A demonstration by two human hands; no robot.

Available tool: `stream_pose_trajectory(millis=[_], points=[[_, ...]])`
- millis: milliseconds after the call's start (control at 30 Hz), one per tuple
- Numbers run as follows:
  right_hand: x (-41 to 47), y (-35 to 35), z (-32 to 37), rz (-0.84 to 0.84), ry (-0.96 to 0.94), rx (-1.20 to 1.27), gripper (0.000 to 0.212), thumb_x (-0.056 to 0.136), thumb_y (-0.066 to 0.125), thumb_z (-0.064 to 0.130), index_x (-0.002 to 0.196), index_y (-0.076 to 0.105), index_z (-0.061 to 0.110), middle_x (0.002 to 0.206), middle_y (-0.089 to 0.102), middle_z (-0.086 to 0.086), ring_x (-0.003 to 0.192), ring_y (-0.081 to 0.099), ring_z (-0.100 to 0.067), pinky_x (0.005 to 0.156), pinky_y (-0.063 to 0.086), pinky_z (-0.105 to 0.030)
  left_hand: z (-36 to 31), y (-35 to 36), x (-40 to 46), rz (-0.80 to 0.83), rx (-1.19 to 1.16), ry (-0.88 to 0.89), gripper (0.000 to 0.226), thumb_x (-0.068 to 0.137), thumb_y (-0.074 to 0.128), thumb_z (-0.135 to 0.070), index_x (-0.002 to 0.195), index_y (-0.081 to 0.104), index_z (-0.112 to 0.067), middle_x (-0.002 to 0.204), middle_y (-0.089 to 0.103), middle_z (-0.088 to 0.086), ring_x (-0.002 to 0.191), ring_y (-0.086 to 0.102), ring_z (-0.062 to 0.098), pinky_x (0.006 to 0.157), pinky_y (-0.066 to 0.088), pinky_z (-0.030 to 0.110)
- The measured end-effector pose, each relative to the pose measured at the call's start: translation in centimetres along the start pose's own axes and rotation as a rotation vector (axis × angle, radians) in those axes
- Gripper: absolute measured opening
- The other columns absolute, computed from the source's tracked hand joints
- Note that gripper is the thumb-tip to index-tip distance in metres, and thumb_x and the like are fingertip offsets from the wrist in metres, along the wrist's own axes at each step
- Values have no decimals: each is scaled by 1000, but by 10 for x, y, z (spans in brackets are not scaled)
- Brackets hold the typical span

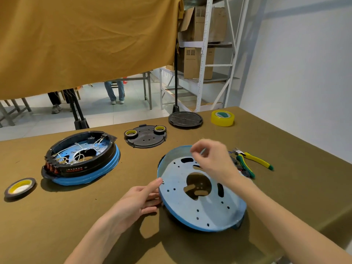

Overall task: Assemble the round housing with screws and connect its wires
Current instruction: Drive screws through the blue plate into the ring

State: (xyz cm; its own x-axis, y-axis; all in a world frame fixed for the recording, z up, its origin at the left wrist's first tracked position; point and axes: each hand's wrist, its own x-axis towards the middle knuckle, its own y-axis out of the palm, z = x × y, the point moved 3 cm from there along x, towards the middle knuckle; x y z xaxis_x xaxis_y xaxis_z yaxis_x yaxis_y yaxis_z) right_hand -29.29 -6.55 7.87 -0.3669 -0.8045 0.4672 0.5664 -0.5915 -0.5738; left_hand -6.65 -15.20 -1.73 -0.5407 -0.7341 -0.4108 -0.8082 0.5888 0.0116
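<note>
Tilting housing [200,204] — left hand [141,199] fingers grip its rim, right hand [213,159] above.

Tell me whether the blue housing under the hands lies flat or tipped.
Tipped: the blue housing leans, its far-left rim raised, near edge on the table.

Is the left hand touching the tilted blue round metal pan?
Touching: in the head view the left hand has its fingers on the blue round metal pan's left rim.

Bright, even overhead light; soft shadows under objs; slight motion blur; wide-angle bending at edges.
</note>
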Motion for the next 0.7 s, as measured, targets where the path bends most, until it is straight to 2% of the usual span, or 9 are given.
stream_pose_trajectory(millis=[67, 100, 167, 200, 267, 367, 433, 567, 700], points=[[4, -27, -21, -163, 85, -86, 14, 91, 66, 7, 90, 74, 18, 84, 70, 7, 72, 60, -2, 65, 47, -14, -3, 0, -1, 15, -89, -22, 78, 56, 83, -65, 111, 70, -11, 101, 80, 6, 92, 79, 18, 73, 63, 30], [5, -37, -34, -196, 150, -143, 13, 92, 66, 8, 92, 74, 18, 87, 70, 5, 76, 61, -4, 69, 52, -23, -3, 1, -1, 16, -114, -36, 77, 59, 83, -62, 112, 69, -8, 99, 81, 8, 91, 79, 19, 74, 64, 31], [3, -46, -62, -127, 307, -297, 11, 94, 64, 13, 100, 72, 17, 97, 70, -2, 86, 65, -17, 77, 57, -39, -2, 2, -1, 15, -161, -69, 75, 67, 81, -59, 114, 67, -3, 99, 80, 13, 92, 79, 23, 75, 65, 34], [0, -46, -75, -50, 373, -397, 12, 95, 62, 15, 103, 71, 16, 101, 69, -5, 89, 65, -22, 78, 58, -41, 0, 2, -1, 23, -187, -90, 73, 70, 81, -57, 115, 65, -1, 100, 80, 15, 93, 79, 25, 75, 65, 34], [-6, -45, -95, 91, 485, -551, 13, 95, 57, 18, 101, 68, 14, 102, 66, -10, 89, 64, -30, 75, 57, -40, 2, 2, -1, 50, -239, -122, 73, 72, 81, -54, 116, 62, 0, 102, 79, 17, 96, 78, 26, 77, 65, 35], [-13, -49, -107, 176, 605, -599, 9, 93, 56, 18, 95, 63, 13, 99, 64, -11, 86, 63, -31, 72, 52, -37, 4, 0, 1, 51, -304, -139, 72, 73, 83, -51, 118, 60, 1, 105, 78, 19, 98, 78, 28, 81, 65, 37], [-18, -52, -110, 218, 632, -671, 6, 93, 59, 21, 96, 60, 16, 98, 64, -7, 88, 64, -29, 70, 52, -35, 6, -2, 3, 32, -325, -145, 74, 71, 85, -49, 119, 59, 2, 106, 78, 20, 98, 78, 29, 81, 65, 38], [-28, -52, -113, 274, 632, -813, 18, 103, 53, 33, 95, 49, 17, 100, 59, -6, 86, 60, -26, 66, 45, -33, 7, -8, 5, 22, -389, -172, 80, 68, 90, -44, 121, 57, 5, 108, 76, 24, 98, 77, 33, 76, 66, 40], [-32, -49, -104, 314, 620, -811, 13, 107, 47, 26, 99, 46, 16, 112, 59, -11, 90, 57, -29, 70, 43, -35, 8, -8, 6, 21, -395, -170, 78, 70, 89, -43, 122, 57, 5, 107, 76, 25, 97, 77, 33, 73, 66, 39]])
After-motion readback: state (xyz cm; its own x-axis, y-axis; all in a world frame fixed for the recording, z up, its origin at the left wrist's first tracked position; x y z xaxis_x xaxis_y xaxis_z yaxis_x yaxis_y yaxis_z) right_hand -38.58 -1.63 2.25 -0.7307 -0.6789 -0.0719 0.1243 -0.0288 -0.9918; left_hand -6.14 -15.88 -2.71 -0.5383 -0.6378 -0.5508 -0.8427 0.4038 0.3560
